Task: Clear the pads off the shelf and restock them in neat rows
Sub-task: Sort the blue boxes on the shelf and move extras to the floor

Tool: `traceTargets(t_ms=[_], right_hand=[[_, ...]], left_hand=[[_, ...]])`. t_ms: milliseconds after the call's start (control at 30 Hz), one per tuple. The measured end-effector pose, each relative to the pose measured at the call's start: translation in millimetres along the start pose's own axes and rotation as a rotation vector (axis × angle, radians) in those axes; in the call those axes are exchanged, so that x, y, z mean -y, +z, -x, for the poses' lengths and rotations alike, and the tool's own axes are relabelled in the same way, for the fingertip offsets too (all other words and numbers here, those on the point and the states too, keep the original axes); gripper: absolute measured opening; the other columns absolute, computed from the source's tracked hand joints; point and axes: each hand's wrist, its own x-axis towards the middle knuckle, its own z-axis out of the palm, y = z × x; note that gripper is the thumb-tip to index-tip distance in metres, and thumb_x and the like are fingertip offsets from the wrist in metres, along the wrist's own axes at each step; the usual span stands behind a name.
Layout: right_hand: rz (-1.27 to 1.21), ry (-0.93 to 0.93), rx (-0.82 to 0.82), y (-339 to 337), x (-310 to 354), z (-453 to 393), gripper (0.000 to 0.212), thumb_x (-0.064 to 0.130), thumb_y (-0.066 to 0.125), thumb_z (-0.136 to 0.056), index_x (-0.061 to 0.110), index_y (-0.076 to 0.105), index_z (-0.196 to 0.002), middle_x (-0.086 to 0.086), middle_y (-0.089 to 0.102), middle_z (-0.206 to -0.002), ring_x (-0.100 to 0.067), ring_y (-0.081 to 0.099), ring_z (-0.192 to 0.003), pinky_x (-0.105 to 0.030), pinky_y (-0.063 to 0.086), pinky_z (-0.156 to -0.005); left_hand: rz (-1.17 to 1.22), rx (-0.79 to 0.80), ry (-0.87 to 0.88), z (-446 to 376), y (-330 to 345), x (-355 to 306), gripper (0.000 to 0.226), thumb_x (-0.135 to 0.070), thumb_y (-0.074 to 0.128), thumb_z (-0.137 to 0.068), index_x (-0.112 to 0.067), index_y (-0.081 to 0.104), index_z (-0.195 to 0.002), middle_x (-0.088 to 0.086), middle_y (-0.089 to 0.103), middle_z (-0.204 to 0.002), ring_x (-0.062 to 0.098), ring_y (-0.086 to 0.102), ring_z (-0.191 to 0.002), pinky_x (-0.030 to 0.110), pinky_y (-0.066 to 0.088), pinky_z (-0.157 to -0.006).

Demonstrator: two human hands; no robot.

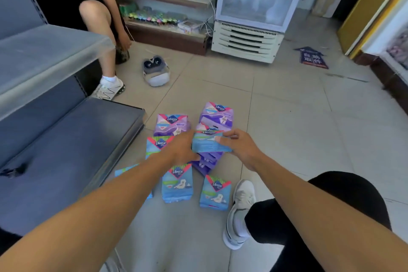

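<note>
Blue pad pack [210,142], long axis left-right, clamped between both hands [184,149].

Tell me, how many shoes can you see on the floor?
2: a white sneaker with dark zigzag trim beside the grey shelf, on another person's foot, and a grey sneaker at lower right on the wearer's foot. Others may be hidden.

Left hand [181,150] and right hand [239,146] closed around a blue pack [209,142], held over the purple stack [207,159] on the floor [298,121]. More blue packs [176,185] just nearer than that stack, purple packs [171,125] beyond it, bare shelf [66,139] left of it.
</note>
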Motion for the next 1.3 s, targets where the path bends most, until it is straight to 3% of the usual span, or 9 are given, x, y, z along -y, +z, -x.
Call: traceTargets(t_ms=[133, 233, 367, 533, 700, 867, 1000, 1167, 1300], right_hand=[[0.135, 0.002, -0.055, -2.4, -48.5, -9.8, 0.024, 0.011, 0.079, -0.078, 0.018, 0.056, -0.077, -0.006, 0.063, -0.087, -0.023, 0.059, -0.082, -0.030, 0.044, -0.070], [0.279, 0.047, -0.073, -1.9, -87.0, -20.0, 0.035, 0.009, 0.077, -0.076, 0.016, 0.048, -0.095, -0.007, 0.065, -0.103, -0.026, 0.066, -0.091, -0.037, 0.055, -0.073], [0.362, 0.161, -0.097, 7.2, -132.6, -35.3, 0.046, 0.007, 0.072, -0.079, 0.020, 0.038, -0.107, -0.008, 0.065, -0.110, -0.027, 0.067, -0.095, -0.048, 0.057, -0.082], [0.518, 0.273, -0.097, 15.2, -182.6, -46.0, 0.042, 0.009, 0.069, -0.081, 0.009, 0.042, -0.113, -0.013, 0.066, -0.113, -0.032, 0.064, -0.102, -0.039, 0.053, -0.084], [0.584, 0.277, -0.066, 18.4, -219.8, -46.9, 0.049, 0.012, 0.068, -0.080, 0.004, 0.047, -0.123, -0.014, 0.059, -0.118, -0.032, 0.058, -0.110, -0.031, 0.044, -0.084], [0.647, 0.278, 0.043, 26.6, -230.6, -48.2, 0.073, 0.021, 0.066, -0.081, 0.017, 0.028, -0.143, -0.012, 0.056, -0.122, -0.028, 0.060, -0.106, -0.032, 0.050, -0.084], [0.711, 0.289, 0.090, 29.6, -232.8, -47.1, 0.086, 0.023, 0.065, -0.086, 0.019, 0.012, -0.154, -0.012, 0.046, -0.132, -0.027, 0.056, -0.115, -0.031, 0.046, -0.089], [0.758, 0.320, 0.106, 25.6, -221.0, -47.3, 0.083, 0.023, 0.060, -0.089, 0.017, 0.010, -0.154, -0.012, 0.042, -0.138, -0.026, 0.051, -0.123, -0.032, 0.046, -0.096], [0.836, 0.306, 0.096, 15.9, -197.2, -34.4, 0.084, 0.018, 0.057, -0.090, 0.014, 0.004, -0.155, -0.013, 0.037, -0.144, -0.027, 0.044, -0.130, -0.031, 0.041, -0.100]], left_hand=[[0.080, 0.148, -0.055, -12.8, 42.4, 14.6, 0.076, -0.021, 0.079, -0.077, -0.017, 0.034, -0.139, 0.004, 0.060, -0.124, 0.022, 0.057, -0.100, 0.025, 0.045, -0.071], [-0.013, 0.119, -0.040, -25.4, 70.8, 25.6, 0.074, -0.014, 0.070, -0.083, -0.016, 0.029, -0.144, 0.010, 0.055, -0.133, 0.029, 0.055, -0.116, 0.035, 0.047, -0.090], [-0.147, 0.197, 0.008, -35.5, 113.0, 35.1, 0.073, -0.014, 0.059, -0.090, -0.021, 0.022, -0.153, 0.009, 0.028, -0.153, 0.031, 0.039, -0.135, 0.036, 0.038, -0.105], [-0.218, 0.323, -0.039, -44.3, 166.4, 44.2, 0.077, -0.013, 0.055, -0.091, -0.026, 0.014, -0.154, 0.012, -0.005, -0.161, 0.037, 0.043, -0.132, 0.035, 0.042, -0.099], [-0.236, 0.403, -0.058, -47.4, 194.8, 49.7, 0.079, -0.012, 0.056, -0.089, -0.026, 0.013, -0.154, 0.015, -0.010, -0.160, 0.036, 0.048, -0.128, 0.034, 0.042, -0.099], [-0.233, 0.416, -0.054, -44.2, 212.1, 54.6, 0.078, -0.010, 0.054, -0.090, -0.021, 0.011, -0.155, 0.011, -0.019, -0.160, 0.030, 0.021, -0.145, 0.037, 0.035, -0.108], [-0.239, 0.443, -0.063, -44.0, 215.4, 59.3, 0.079, -0.009, 0.053, -0.091, -0.019, 0.008, -0.155, 0.009, -0.022, -0.159, 0.029, 0.019, -0.146, 0.037, 0.035, -0.110], [-0.256, 0.442, -0.100, -47.0, 211.7, 54.0, 0.080, -0.015, 0.056, -0.092, -0.018, 0.008, -0.155, 0.009, -0.016, -0.161, 0.028, 0.011, -0.148, 0.040, 0.030, -0.115], [-0.227, 0.362, -0.120, -42.1, 191.6, 44.5, 0.075, -0.019, 0.058, -0.091, -0.016, 0.016, -0.153, 0.011, 0.002, -0.160, 0.028, 0.016, -0.146, 0.040, 0.032, -0.114]])
